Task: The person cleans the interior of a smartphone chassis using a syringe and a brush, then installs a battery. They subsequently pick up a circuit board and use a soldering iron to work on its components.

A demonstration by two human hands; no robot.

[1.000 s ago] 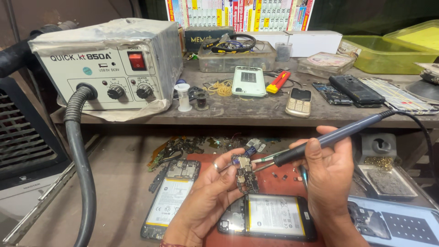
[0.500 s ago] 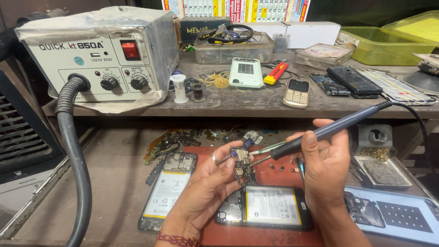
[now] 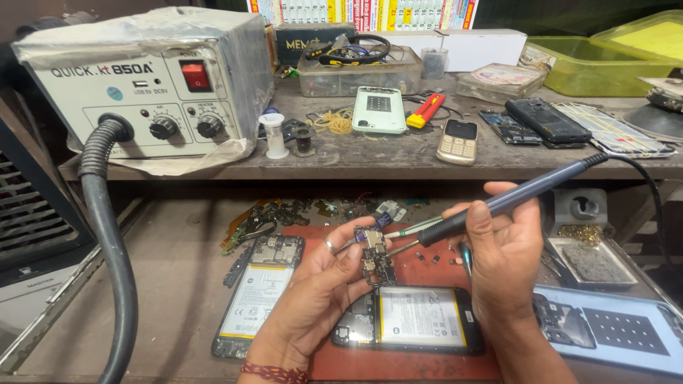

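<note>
From where I sit, my left hand pinches a small circuit board upright between thumb and closed fingers, held above the opened phone on the red mat. The board looks light, stiff and fragile (best held by its edges, I judge). To its right, my right hand grips the soldering iron, fingers wrapped tight. Where the tip meets the board is too small to make out.

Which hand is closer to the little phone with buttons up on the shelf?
Right. The right hand holds the soldering iron just below the button phone. The left hand is lower and further left, pinching a circuit board.
</note>
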